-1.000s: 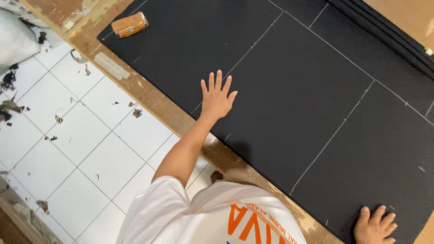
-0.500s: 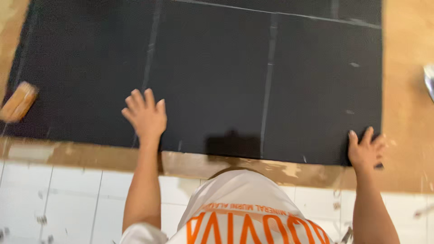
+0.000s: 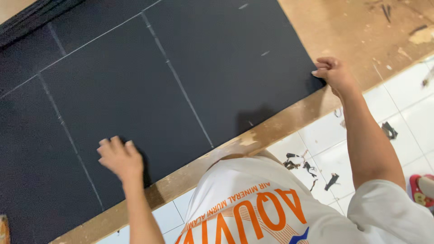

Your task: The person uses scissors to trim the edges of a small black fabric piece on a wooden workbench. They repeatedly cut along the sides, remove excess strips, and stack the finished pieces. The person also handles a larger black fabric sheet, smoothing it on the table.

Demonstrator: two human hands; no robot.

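Across the wooden board (image 3: 361, 36) lies a large black sheet (image 3: 149, 86), scored with pale lines into panels. Its near right corner is pinched in the right hand (image 3: 332, 72), fingers closed on the edge. The left hand (image 3: 118, 156) rests on the sheet near its near edge, fingers curled, gripping nothing that I can tell. This looks like squaring or shifting the sheet; moving it would need both hands drawing evenly. Dark scraps (image 3: 312, 169) litter the white tiled floor (image 3: 407, 104) nearby.

Black sheet (image 3: 135, 81), chalk-white grid lines; brown board (image 3: 361, 31); white tiles (image 3: 407, 104).
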